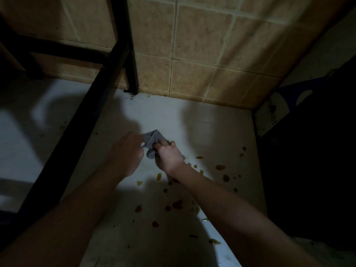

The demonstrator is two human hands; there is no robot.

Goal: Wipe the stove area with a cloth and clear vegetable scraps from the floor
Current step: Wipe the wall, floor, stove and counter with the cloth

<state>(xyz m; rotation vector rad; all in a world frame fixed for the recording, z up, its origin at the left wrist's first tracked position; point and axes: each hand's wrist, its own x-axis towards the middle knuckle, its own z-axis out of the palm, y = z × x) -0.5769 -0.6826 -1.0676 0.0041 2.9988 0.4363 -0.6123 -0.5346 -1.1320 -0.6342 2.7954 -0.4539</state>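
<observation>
Both hands meet over the pale floor [212,128], low in a dim corner: the left hand [127,151] pinches one edge of the grey cloth [153,140] while the right hand [168,157] curls its fingers round the bunched rest. Orange-brown vegetable scraps [177,204] (some glistening wet) lie scattered just beside and below the right wrist, near a black frame leg [133,74] standing against the tiled wall [202,45].
</observation>
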